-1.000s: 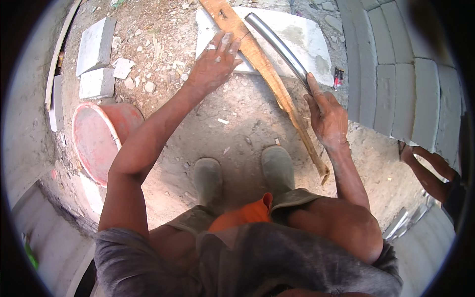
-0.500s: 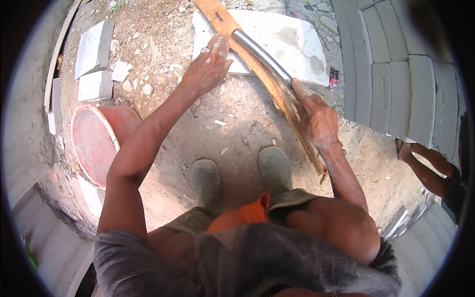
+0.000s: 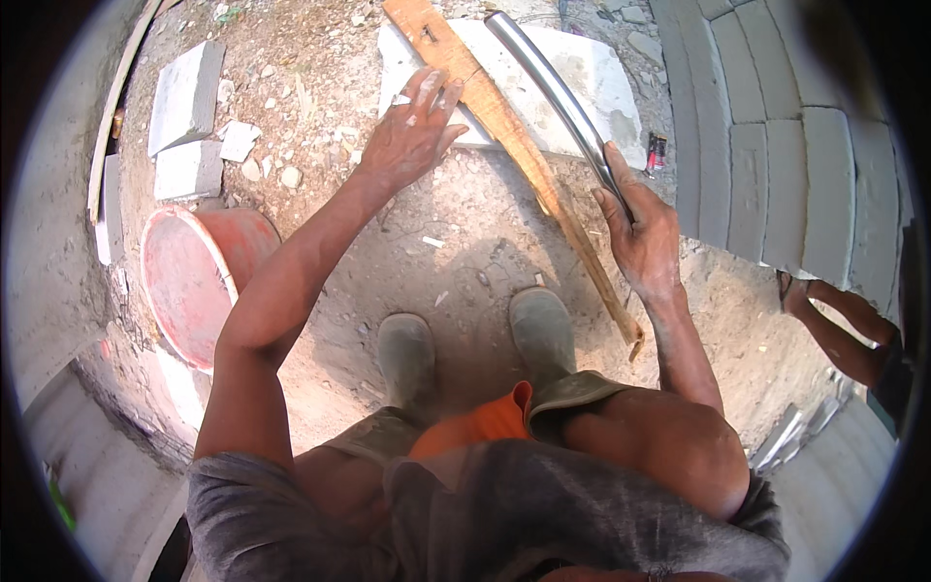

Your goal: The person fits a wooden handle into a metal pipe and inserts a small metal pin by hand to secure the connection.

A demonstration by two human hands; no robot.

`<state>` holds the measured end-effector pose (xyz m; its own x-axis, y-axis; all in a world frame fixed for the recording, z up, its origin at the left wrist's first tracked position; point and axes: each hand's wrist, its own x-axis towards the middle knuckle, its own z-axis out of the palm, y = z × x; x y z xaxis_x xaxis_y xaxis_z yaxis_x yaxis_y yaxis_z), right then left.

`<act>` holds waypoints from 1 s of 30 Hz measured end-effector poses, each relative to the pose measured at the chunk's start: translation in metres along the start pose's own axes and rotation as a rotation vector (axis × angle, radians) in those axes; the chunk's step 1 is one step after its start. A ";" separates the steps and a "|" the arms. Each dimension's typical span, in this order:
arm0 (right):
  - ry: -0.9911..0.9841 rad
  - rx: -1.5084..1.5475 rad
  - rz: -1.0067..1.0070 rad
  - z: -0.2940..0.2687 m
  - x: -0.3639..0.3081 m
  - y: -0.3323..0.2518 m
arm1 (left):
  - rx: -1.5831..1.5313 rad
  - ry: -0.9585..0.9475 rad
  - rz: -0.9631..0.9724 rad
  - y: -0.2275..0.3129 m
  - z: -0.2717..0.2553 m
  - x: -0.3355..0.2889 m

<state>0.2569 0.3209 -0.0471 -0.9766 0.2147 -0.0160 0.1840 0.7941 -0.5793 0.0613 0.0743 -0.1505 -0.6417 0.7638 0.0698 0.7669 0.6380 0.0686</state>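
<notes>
A long wooden plank (image 3: 504, 126) lies aslant across a white block (image 3: 582, 82), its narrow, splintered end reaching down toward my boots. A small dark mark or nail shows near its wide end. My left hand (image 3: 412, 136) rests with fingers spread at the plank's left edge, the fingertips seeming to touch the wood. My right hand (image 3: 645, 233) is wrapped round the lower end of a shiny metal bar (image 3: 548, 82), slightly curved in this view. The bar's far end is raised over the white block, to the right of the plank and apart from it.
A reddish bucket (image 3: 228, 252) lies tilted at the left, below two pale blocks (image 3: 187, 121) and scattered rubble. A grey block wall (image 3: 766, 165) rises at the right. Small red and black items (image 3: 656, 152) lie beside it. Another person's limb (image 3: 844, 320) shows at the far right.
My right hand has lifted the metal bar off the plank and moved it to the right and slightly up. My left hand and the plank have barely shifted.
</notes>
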 end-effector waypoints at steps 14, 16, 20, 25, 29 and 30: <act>-0.077 -0.322 -0.078 0.013 -0.001 0.006 | -0.027 0.088 0.048 -0.006 0.005 0.001; -0.040 -0.215 -0.048 0.013 0.002 0.011 | -0.008 0.144 0.035 -0.002 0.002 0.000; -0.079 0.061 0.279 0.003 0.018 0.005 | -0.186 0.141 -0.158 0.003 -0.026 0.018; 0.028 0.114 0.252 0.020 0.050 0.069 | -0.480 -0.004 -0.468 -0.004 -0.027 0.054; 0.022 0.076 0.217 0.038 0.064 0.100 | -0.703 -0.054 -0.599 -0.015 -0.029 0.061; 0.026 0.048 0.187 0.041 0.063 0.104 | -0.792 -0.099 -0.635 -0.017 -0.032 0.061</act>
<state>0.2104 0.3942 -0.1417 -0.9226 0.3709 -0.1059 0.3554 0.7109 -0.6068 0.0086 0.1072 -0.1154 -0.8970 0.3347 -0.2888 0.0369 0.7078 0.7054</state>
